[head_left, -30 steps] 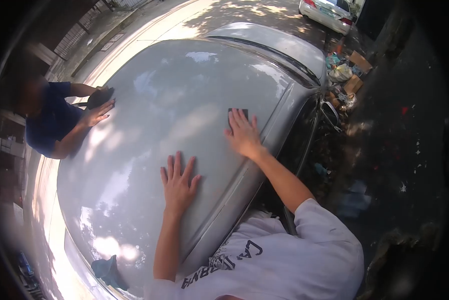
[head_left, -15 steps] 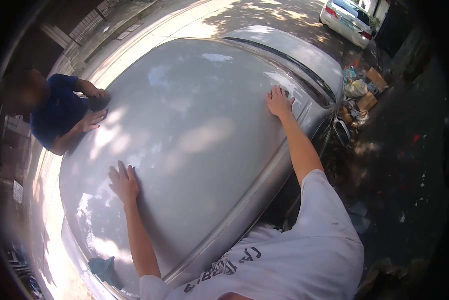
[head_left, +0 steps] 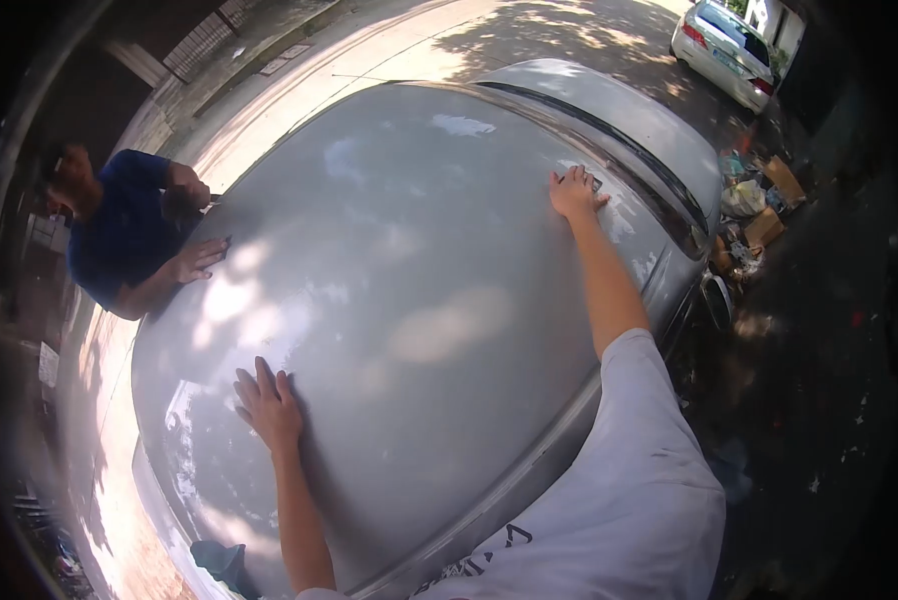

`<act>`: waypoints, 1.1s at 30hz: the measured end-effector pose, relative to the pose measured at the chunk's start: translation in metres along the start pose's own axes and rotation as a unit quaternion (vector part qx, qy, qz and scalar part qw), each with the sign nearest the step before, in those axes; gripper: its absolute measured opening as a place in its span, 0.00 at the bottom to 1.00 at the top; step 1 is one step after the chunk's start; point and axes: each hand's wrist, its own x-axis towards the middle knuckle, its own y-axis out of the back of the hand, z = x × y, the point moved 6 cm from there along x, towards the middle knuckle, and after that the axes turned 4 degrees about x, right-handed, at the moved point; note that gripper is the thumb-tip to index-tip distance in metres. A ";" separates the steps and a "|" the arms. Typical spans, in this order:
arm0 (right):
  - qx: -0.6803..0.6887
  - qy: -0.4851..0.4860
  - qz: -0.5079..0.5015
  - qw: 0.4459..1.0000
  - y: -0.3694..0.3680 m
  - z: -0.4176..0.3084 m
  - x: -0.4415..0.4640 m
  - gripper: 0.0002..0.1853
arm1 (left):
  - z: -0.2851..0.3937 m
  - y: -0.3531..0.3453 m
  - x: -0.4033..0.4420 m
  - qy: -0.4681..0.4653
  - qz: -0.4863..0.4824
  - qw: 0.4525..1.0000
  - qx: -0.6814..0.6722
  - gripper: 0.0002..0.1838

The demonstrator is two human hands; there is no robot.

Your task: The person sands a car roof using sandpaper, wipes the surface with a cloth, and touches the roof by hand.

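Beneath both my arms lies the broad dull-grey roof (head_left: 399, 250) of a car, with pale patches near its edges. My left hand (head_left: 272, 410) rests flat on the roof toward the rear, fingers spread and holding nothing. Near the windshield end, my right hand (head_left: 576, 193) is pressed to the roof with its fingers bent over a small dark thing (head_left: 595, 184). Most of that thing is hidden under the hand, so its kind cannot be made out. A bluish-green cloth (head_left: 219, 562) lies at the rear edge, below my left hand.
Across the roof stands a person in a dark blue shirt (head_left: 129, 215), one hand flat on the far edge. The car's side mirror (head_left: 716, 300) juts out at right. Rubbish bags and cardboard (head_left: 764, 230) lie beyond the hood. A parked white car (head_left: 726, 55) stands farther off.
My right hand has shifted slightly across the roof near the windshield. My left hand stays flat on the roof. The view has tilted a little, and the other person's raised hand has moved.
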 end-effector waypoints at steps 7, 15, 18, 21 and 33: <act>0.054 0.346 -0.057 0.935 -0.086 -0.285 -0.171 0.35 | -0.002 0.004 -0.005 -0.013 0.005 1.000 -0.025 0.30; -0.033 0.186 -0.023 0.982 -0.060 -0.134 0.005 0.34 | -0.198 0.004 -0.024 0.131 0.022 0.991 0.036 0.30; -0.064 0.059 -0.037 0.996 -0.056 0.032 0.083 0.37 | -0.289 -0.026 -0.042 0.132 0.059 0.988 0.060 0.31; -0.039 0.051 -0.047 0.997 -0.055 0.091 0.081 0.38 | -0.265 -0.011 -0.053 0.175 0.053 0.981 0.059 0.31; 0.012 0.430 -0.080 0.899 -0.088 -0.313 -0.227 0.36 | -0.228 0.004 -0.049 0.253 0.061 0.965 0.011 0.32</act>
